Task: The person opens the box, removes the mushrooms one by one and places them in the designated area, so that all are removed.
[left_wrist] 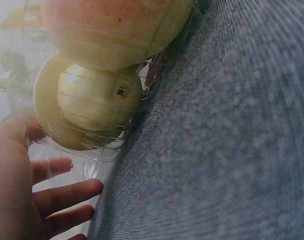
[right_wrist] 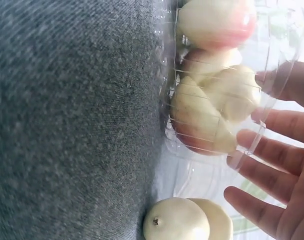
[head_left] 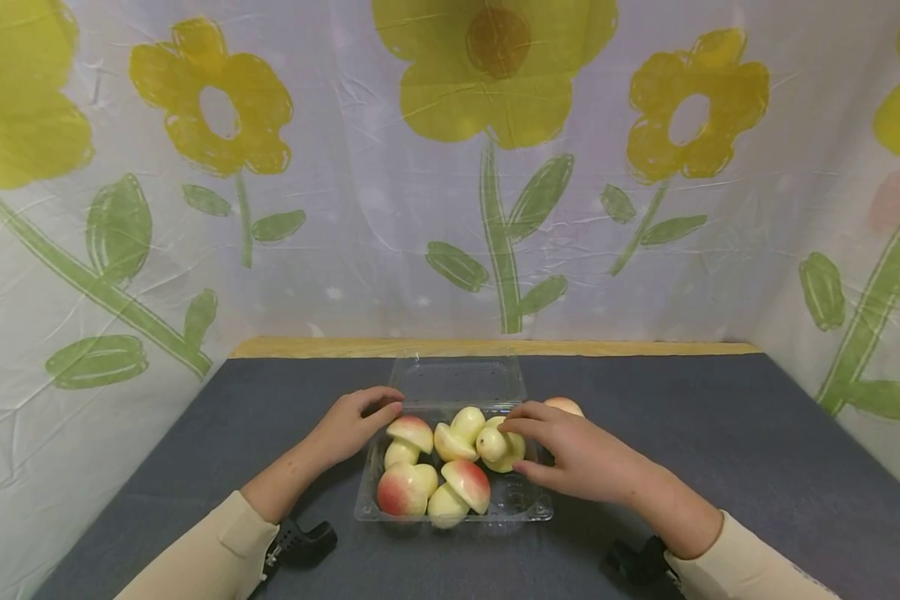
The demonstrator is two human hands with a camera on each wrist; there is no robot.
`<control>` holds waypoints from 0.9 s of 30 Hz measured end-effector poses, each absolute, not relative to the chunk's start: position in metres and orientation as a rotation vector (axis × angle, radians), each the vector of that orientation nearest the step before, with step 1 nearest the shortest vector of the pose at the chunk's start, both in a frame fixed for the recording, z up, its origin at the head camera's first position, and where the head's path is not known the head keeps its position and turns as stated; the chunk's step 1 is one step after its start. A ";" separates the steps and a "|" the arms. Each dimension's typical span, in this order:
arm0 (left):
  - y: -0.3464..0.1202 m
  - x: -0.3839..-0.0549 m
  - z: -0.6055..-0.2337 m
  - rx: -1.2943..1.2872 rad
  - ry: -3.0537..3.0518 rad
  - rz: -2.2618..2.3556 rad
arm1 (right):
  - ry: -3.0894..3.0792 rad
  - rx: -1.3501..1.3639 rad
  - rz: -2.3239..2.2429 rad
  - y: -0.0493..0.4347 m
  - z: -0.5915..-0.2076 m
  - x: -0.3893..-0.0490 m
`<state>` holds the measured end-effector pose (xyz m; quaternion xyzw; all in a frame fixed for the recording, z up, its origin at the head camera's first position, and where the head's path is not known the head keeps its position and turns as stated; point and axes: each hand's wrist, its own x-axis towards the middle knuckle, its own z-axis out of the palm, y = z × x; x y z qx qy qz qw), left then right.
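Well, from where I'm standing, the right hand (head_left: 573, 446) is hiding most of one mushroom-shaped piece (head_left: 564, 406) lying outside the clear box (head_left: 512, 497), on its right; only a strip of reddish top is showing above the knuckles. In the right wrist view that same piece is running off the bottom edge. The box's lid (head_left: 457, 379) is leaning back behind the box, so transparent that its edges are fading into the dark table (head_left: 255, 483). From the left wrist, the nearest piece is being cut off at the top, and the little finger is slipping out of frame.

Neither hand is clenching. The right hand is hovering over the box's back right part, fingers apart and loosely bent around a pale piece (head_left: 495, 448) sitting there; it isn't gripping firmly, and I can't tell whether the fingertips are touching it. The left hand (head_left: 356, 429) is lingering at the box's back left corner, fingers spread and relaxed, just beside a red-topped piece (head_left: 411, 433); it is holding nothing. Three more pieces are resting inside the box, two of them along its front.
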<state>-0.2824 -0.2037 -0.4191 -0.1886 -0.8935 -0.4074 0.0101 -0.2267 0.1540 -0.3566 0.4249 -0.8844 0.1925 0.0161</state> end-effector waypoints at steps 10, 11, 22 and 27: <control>-0.204 -0.282 -0.418 -0.605 -2.789 -1.276 | -2.743 1.348 0.608 0.152 -0.361 -0.226; -0.204 -0.282 -0.418 -0.606 -2.788 -1.276 | -2.741 1.354 0.599 0.152 -0.362 -0.226; -0.204 -0.282 -0.419 -0.615 -2.778 -1.265 | -2.631 1.357 0.575 0.149 -0.366 -0.227; -0.204 -0.283 -0.419 -0.621 -2.777 -1.245 | -2.654 1.341 0.601 0.147 -0.368 -0.227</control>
